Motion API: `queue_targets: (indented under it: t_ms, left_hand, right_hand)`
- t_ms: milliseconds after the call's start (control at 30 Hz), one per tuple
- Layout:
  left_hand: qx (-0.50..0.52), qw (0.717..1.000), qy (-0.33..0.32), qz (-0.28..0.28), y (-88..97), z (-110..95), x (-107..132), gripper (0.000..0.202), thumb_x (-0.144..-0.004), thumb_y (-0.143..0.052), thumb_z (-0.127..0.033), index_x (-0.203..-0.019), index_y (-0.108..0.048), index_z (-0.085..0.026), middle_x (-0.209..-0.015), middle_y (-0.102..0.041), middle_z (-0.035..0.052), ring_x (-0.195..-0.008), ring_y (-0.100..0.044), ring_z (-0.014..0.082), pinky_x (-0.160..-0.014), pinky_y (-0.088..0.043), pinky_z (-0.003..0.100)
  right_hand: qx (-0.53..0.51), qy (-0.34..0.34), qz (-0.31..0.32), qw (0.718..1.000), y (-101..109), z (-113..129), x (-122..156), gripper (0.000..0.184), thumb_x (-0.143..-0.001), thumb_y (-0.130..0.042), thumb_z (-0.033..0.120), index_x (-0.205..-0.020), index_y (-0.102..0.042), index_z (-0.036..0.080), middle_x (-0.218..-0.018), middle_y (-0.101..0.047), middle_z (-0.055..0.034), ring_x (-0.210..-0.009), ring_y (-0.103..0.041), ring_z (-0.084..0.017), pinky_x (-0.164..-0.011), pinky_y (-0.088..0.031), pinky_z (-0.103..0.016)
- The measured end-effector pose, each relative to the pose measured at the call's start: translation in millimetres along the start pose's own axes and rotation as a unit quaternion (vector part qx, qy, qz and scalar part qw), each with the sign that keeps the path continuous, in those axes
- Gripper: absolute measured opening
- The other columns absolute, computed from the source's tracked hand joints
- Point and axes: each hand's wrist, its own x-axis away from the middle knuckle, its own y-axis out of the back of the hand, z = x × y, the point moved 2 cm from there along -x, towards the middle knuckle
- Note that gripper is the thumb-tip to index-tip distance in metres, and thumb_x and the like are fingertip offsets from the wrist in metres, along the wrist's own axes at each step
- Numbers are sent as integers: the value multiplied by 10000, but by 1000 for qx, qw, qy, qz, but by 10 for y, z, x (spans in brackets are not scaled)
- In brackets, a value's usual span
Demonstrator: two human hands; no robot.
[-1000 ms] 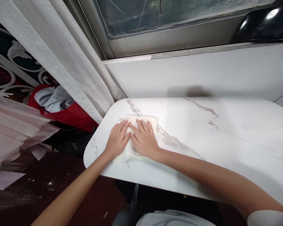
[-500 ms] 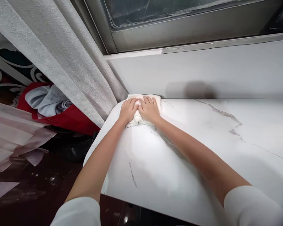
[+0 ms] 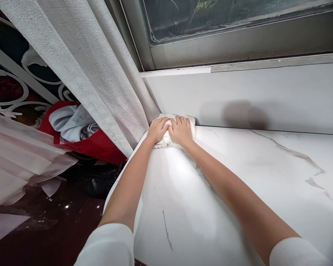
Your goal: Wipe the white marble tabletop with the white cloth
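Note:
A cream-white cloth [image 3: 166, 142] lies bunched at the far left corner of a white, marble-patterned tabletop [image 3: 216, 214], against the wall. My left hand [image 3: 157, 130] rests palm down on the cloth's left part, fingers stretched forward. Beside it, my right hand [image 3: 182, 132] presses on the right part with fingers slightly apart. The thumbs nearly meet over the cloth's middle. Cloth folds show between and in front of the hands; what lies beneath the palms is hidden.
A light curtain [image 3: 105, 74] hangs close to the table's left edge. Behind it, a red bag [image 3: 100, 147] holds pale cloth. The white wall [image 3: 294, 96] rises behind the tabletop, below a metal window frame [image 3: 238, 46]. Sheer pink fabric [image 3: 22, 155] hangs at the far left.
Both hands have slid a little forward with the cloth, whose far edge now rides up against the wall. The view has turned slightly left, so the scene sits further right and lower.

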Motion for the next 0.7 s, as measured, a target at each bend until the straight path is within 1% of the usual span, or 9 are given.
queue_targets:
  t_ms: [100,167,300,400,533,700]
  left_hand:
    - [2,1000,-11,0,12,16,32,416,-972,-339,-312,-1316,-533,-183,-1381,-566,78,-1308,-465,221,-1140,-298,406]
    - [6,1000,-21,2,34,30,78,419,-976,-329,-320,-1324,-523,-189,-1396,-553,74,-1320,-453,215,-1148,-289,406]
    - [12,999,-32,17,120,83,258,416,-976,-329,-332,-1333,-505,-212,-1417,-533,62,-1336,-439,210,-1168,-265,417]
    - [11,999,-37,19,210,121,464,420,-977,-325,-349,-1336,-497,-215,-1426,-521,66,-1344,-431,209,-1178,-252,423]
    - [13,998,-53,19,332,125,794,437,-981,-296,-370,-1338,-491,-208,-1422,-521,74,-1349,-428,207,-1177,-260,420]
    - [16,998,-46,28,495,36,1248,468,-976,-271,-418,-1339,-492,-220,-1439,-509,75,-1362,-412,208,-1180,-248,446]
  right_hand:
    - [-4,-3,-1,1000,2,28,32,477,-978,-333,247,-1389,-504,74,-1467,-469,-191,-1368,-374,-318,-1152,-158,-506]
    - [-13,-12,9,1000,8,70,73,494,-982,-325,257,-1413,-481,73,-1493,-437,-192,-1396,-341,-319,-1160,-139,-513]
    - [-30,-21,39,999,26,231,207,531,-987,-315,277,-1456,-425,55,-1537,-363,-208,-1440,-275,-325,-1175,-97,-526]
    - [-36,-16,45,998,59,393,357,544,-986,-317,286,-1466,-409,48,-1546,-342,-216,-1449,-256,-331,-1177,-90,-534]
    - [-56,-8,48,997,136,617,622,551,-989,-323,297,-1469,-404,38,-1543,-340,-230,-1455,-242,-340,-1181,-81,-540]
    - [-77,9,53,996,267,864,1022,560,-995,-320,305,-1469,-391,17,-1542,-322,-256,-1459,-229,-353,-1181,-77,-558]
